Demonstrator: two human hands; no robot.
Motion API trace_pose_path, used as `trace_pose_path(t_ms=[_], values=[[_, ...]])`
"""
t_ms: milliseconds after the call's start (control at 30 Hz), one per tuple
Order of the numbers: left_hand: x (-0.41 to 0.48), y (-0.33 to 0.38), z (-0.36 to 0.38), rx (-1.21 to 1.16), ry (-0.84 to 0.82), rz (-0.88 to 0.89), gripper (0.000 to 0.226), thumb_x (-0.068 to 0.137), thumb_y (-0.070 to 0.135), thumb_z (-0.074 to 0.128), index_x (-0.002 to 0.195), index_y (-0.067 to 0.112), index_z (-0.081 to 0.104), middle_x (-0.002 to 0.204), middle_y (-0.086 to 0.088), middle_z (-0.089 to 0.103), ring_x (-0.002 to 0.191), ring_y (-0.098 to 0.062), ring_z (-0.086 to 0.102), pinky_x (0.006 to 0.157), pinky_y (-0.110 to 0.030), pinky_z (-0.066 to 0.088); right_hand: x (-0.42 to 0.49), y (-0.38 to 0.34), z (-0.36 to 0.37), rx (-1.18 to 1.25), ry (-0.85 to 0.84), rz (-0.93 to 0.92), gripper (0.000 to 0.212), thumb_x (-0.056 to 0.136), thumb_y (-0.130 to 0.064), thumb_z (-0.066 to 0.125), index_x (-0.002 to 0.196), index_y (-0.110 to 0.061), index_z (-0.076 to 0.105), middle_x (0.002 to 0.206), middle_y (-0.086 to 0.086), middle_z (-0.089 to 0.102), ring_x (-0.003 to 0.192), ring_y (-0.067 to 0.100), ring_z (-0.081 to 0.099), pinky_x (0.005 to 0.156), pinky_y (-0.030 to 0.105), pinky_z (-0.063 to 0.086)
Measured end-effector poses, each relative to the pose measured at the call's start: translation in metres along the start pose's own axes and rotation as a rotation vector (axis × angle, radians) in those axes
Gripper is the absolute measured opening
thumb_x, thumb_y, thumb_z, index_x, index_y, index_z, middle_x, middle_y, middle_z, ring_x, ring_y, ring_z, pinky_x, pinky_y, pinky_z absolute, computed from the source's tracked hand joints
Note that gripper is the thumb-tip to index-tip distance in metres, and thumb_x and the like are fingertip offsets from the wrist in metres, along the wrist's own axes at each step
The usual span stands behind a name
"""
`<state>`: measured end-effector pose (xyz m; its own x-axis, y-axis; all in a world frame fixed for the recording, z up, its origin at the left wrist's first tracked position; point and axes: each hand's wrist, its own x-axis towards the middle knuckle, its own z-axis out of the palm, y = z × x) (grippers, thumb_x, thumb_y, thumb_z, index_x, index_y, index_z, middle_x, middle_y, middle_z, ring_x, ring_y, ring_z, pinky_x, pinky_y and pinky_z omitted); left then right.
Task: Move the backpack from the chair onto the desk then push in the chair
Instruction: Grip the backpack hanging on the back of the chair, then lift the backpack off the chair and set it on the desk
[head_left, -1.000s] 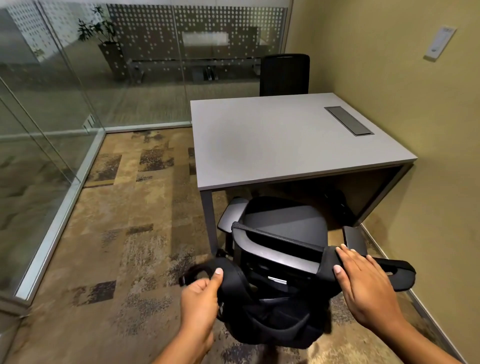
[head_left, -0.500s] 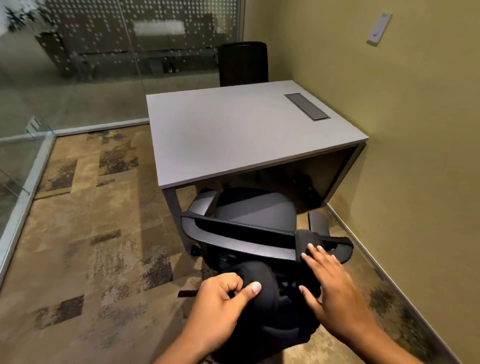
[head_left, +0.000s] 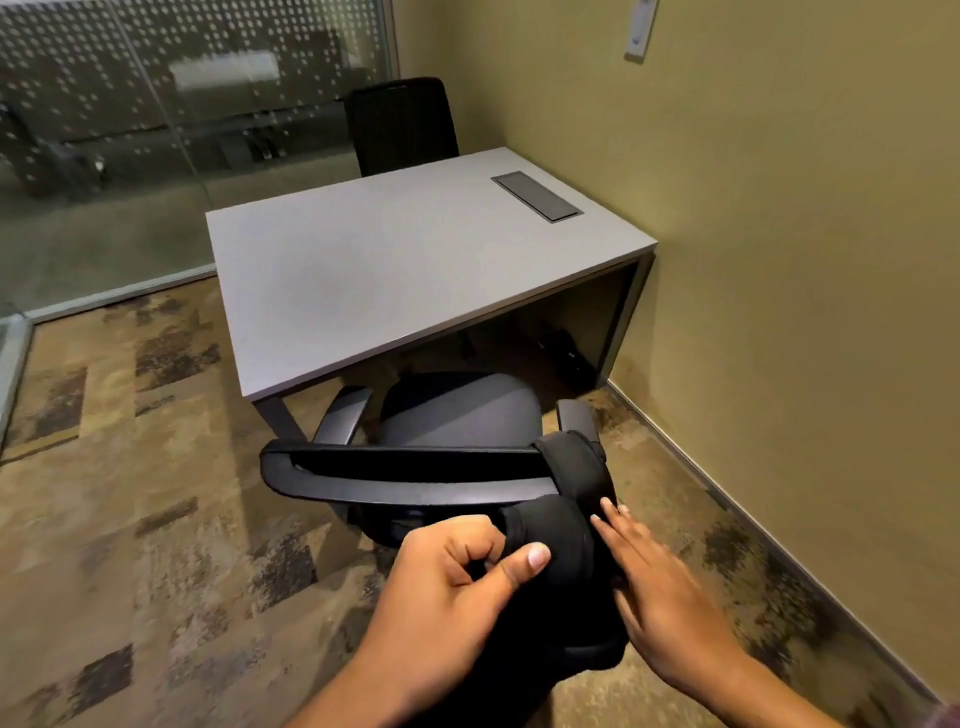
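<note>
A black backpack (head_left: 566, 582) hangs behind the backrest of a dark grey office chair (head_left: 457, 415), with one strap (head_left: 576, 462) looped over the backrest's right end. My left hand (head_left: 457, 587) is closed on a fold of the backpack's top. Fingers apart, my right hand (head_left: 660, 592) rests flat against the backpack's right side. The grey desk (head_left: 395, 270) stands just beyond the chair, and the chair's seat sits partly under its front edge.
A dark cable hatch (head_left: 536, 196) is set into the desk's far right. A second black chair (head_left: 402, 124) stands behind the desk. A yellow wall runs along the right, glass partitions at the left and back. Patterned carpet lies open to the left.
The view has swung right and closer to the chair. My left hand gathered the backpack's top toward the right. My right hand slid down from the strap onto the backpack's side.
</note>
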<state>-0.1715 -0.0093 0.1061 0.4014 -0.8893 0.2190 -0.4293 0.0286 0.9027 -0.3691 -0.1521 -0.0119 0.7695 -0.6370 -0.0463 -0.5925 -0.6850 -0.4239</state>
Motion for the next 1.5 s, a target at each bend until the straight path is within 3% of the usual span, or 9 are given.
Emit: trace_pose_path(t_ms=[200,300,367,533,733,867,1033,1267,1500], values=[[0.008,0.039,0.026,0.009,-0.027,0.078,0.049,0.082,0.033,0.07,0.056,0.022,0.03,0.054,0.012,0.027,0.051,-0.002,0.028,0.048,-0.014,0.022,-0.01,0.025,-0.015,0.087,-0.094,-0.045,0.075,0.082,-0.025,0.058,0.145,-0.042,0.022,0.152,-0.028,0.018,0.139,-0.009,0.013,0.11,0.012,0.015],[0.013,0.055,0.036,-0.048,-0.019,0.085,0.047,0.083,0.031,0.069,0.054,0.022,0.034,0.053,0.014,0.032,0.05,-0.001,0.031,0.049,-0.012,0.025,-0.012,0.033,-0.031,0.114,0.073,-0.011,0.046,0.077,-0.011,0.063,0.11,-0.043,0.059,0.109,-0.023,0.064,0.104,0.004,0.057,0.08,0.005,0.033],[0.017,0.061,0.039,-0.048,0.018,0.077,0.047,0.083,0.033,0.069,0.054,0.018,0.034,0.053,0.014,0.031,0.051,-0.001,0.031,0.048,-0.015,0.026,-0.015,0.037,-0.045,0.144,0.137,-0.027,0.046,0.074,-0.004,0.067,0.091,-0.047,0.061,0.081,-0.03,0.059,0.08,0.003,0.06,0.068,0.006,0.033],[0.027,0.063,0.038,-0.054,0.118,0.065,0.049,0.084,0.04,0.067,0.056,0.005,0.048,0.054,-0.01,0.037,0.053,-0.011,0.038,0.045,-0.033,0.03,-0.021,0.033,-0.08,0.183,0.311,-0.135,0.033,0.071,-0.003,0.072,0.099,-0.021,0.073,0.09,-0.014,0.07,0.082,0.008,0.065,0.073,0.017,0.045],[0.048,0.05,0.04,0.01,0.184,0.002,0.04,0.085,0.043,0.062,0.061,0.012,0.057,0.051,0.013,0.048,0.05,0.0,0.042,0.046,-0.019,0.035,-0.025,0.015,-0.112,0.188,0.48,-0.256,0.023,0.078,-0.022,0.066,0.098,-0.016,0.074,0.09,-0.006,0.074,0.08,0.013,0.069,0.072,0.028,0.052],[0.065,0.036,0.041,0.434,0.109,0.008,0.034,0.084,0.061,0.056,0.096,0.03,0.063,0.09,0.014,0.065,0.082,-0.005,0.06,0.067,-0.031,0.05,-0.024,0.011,-0.139,0.188,0.562,-0.239,0.02,0.081,-0.028,0.064,0.099,-0.028,0.072,0.092,-0.021,0.068,0.081,0.002,0.064,0.072,0.019,0.049],[0.06,0.016,0.064,0.731,0.405,0.586,0.021,0.089,0.028,0.065,0.102,0.015,0.056,0.103,-0.004,0.055,0.092,-0.025,0.053,0.079,-0.042,0.045,-0.023,0.019,-0.167,0.192,0.704,-0.12,0.023,0.08,-0.025,0.066,0.1,-0.036,0.068,0.095,-0.028,0.064,0.082,-0.002,0.065,0.068,0.022,0.051],[0.052,0.009,0.095,0.567,0.248,1.179,0.017,0.081,0.019,0.073,0.098,0.019,0.067,0.099,0.003,0.064,0.069,-0.016,0.054,0.058,-0.03,0.041,-0.023,0.015,-0.181,0.23,0.782,0.015,0.029,0.08,-0.02,0.065,0.1,-0.042,0.065,0.095,-0.023,0.069,0.085,-0.005,0.066,0.071,0.013,0.049],[0.064,-0.008,0.115,0.627,-0.028,1.019,0.017,0.089,0.023,0.066,0.103,0.015,0.073,0.11,0.0,0.072,0.082,-0.02,0.066,0.061,-0.029,0.049,-0.024,0.036,-0.159,0.329,0.809,0.141,0.055,0.077,0.003,0.071,0.092,-0.05,0.068,0.096,-0.032,0.069,0.085,-0.004,0.067,0.072,0.009,0.048]])
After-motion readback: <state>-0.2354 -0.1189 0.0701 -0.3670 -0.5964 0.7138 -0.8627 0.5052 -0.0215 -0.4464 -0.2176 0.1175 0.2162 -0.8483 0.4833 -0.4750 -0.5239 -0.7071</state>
